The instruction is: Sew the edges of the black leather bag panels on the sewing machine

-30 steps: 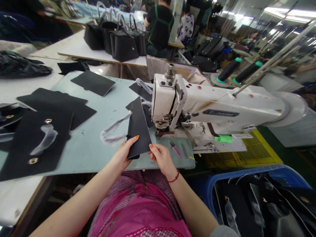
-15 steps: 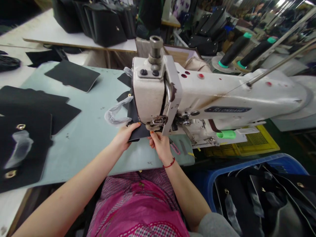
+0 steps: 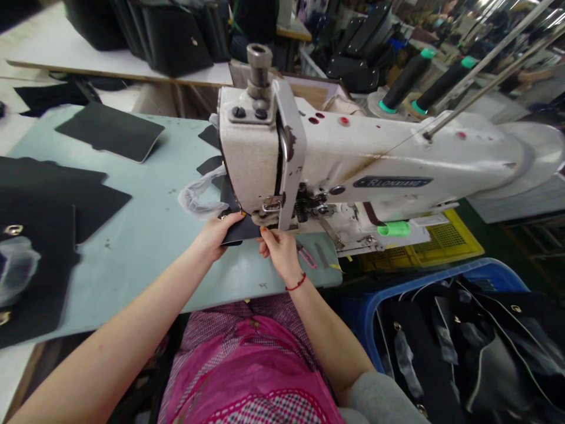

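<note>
A black leather piece [image 3: 241, 231] lies on the pale green table [image 3: 145, 235] under the head of a white sewing machine [image 3: 318, 159]. My left hand [image 3: 216, 232] pinches its near left edge, thumb on top. My right hand [image 3: 276, 244] grips its right edge just below the needle area, fingers curled. A plastic-wrapped handle [image 3: 198, 197] sticks out to the left of the piece. Most of the piece is hidden behind the machine head.
Flat black panels [image 3: 110, 131] and panels with metal eyelets [image 3: 39, 235] lie on the left of the table. Pink snips [image 3: 306, 257] rest beside my right hand. A blue crate [image 3: 375, 306] of black bag parts stands at right. Thread cones [image 3: 406, 79] and finished black bags [image 3: 172, 35] are behind.
Both hands have pushed the black piece forward, away from me, under the machine head. My head has moved closer, so the machine hides most of the piece.
</note>
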`<control>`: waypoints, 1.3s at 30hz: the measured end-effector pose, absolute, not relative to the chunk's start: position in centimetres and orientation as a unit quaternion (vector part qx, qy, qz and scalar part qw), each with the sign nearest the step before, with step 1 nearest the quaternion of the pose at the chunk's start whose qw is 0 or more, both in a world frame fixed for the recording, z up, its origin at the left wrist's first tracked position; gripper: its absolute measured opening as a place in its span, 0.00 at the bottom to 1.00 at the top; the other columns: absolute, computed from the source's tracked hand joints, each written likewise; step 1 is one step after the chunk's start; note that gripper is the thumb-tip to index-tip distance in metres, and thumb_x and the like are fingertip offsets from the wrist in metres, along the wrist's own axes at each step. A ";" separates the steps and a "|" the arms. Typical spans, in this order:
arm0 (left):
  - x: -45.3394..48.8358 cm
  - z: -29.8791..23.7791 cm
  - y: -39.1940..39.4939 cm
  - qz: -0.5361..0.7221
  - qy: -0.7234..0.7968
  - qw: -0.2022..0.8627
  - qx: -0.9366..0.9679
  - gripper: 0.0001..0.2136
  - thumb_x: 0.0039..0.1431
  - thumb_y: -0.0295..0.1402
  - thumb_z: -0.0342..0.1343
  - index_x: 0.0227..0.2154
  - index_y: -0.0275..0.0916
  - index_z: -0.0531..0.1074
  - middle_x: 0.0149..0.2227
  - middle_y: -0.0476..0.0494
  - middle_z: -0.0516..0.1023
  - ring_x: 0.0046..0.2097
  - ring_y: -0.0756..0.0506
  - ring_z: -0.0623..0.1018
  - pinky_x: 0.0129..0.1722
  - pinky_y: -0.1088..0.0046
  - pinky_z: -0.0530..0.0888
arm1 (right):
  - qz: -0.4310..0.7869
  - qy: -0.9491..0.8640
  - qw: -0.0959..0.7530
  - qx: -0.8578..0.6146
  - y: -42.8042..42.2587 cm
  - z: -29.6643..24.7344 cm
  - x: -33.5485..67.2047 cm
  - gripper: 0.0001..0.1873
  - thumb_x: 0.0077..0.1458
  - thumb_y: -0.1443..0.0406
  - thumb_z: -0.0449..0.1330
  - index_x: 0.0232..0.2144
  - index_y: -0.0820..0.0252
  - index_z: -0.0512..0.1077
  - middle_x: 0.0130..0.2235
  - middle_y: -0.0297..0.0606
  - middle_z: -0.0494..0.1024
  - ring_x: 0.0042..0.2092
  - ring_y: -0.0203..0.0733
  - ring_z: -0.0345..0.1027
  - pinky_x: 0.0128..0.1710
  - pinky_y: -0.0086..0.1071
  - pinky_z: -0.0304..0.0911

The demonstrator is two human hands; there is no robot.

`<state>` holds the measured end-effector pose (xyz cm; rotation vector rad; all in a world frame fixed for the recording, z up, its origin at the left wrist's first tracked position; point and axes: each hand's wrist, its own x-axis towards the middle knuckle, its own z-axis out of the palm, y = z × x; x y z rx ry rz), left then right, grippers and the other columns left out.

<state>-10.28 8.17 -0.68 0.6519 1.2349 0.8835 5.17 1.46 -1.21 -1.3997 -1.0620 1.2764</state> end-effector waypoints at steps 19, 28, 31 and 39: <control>-13.1 -0.4 7.8 0.303 0.492 0.743 0.338 0.18 0.42 0.33 0.72 0.38 0.32 0.79 0.38 0.35 0.82 0.27 0.47 0.80 0.26 0.75 0.80 | 0.491 -0.445 0.464 -0.588 -0.1 -1.1 4.0 0.26 0.59 0.47 0.56 0.25 0.61 0.77 0.19 0.33 0.73 0.19 0.30 0.58 0.21 0.25 0.54; -13.0 0.1 7.9 0.321 0.501 0.729 0.337 0.14 0.43 0.31 0.71 0.35 0.32 0.78 0.37 0.38 0.82 0.28 0.48 0.79 0.25 0.77 0.79 | 0.507 -0.408 0.496 -0.574 0.2 -2.2 3.3 0.27 0.59 0.45 0.55 0.23 0.61 0.75 0.20 0.35 0.74 0.19 0.31 0.60 0.21 0.26 0.53; -13.0 0.1 8.2 0.323 0.510 0.724 0.333 0.12 0.43 0.31 0.71 0.32 0.32 0.78 0.36 0.38 0.82 0.26 0.49 0.78 0.25 0.77 0.79 | 0.511 -0.399 0.498 -0.576 0.6 -2.5 3.0 0.27 0.59 0.45 0.55 0.24 0.61 0.75 0.23 0.37 0.77 0.20 0.31 0.63 0.21 0.25 0.54; -13.3 -0.5 9.2 0.322 0.508 0.723 0.339 0.17 0.41 0.34 0.73 0.34 0.32 0.79 0.35 0.38 0.82 0.25 0.49 0.78 0.23 0.76 0.78 | 0.536 -0.350 0.526 -0.560 1.2 -1.6 1.4 0.25 0.59 0.47 0.54 0.23 0.61 0.70 0.26 0.38 0.79 0.19 0.31 0.66 0.18 0.24 0.51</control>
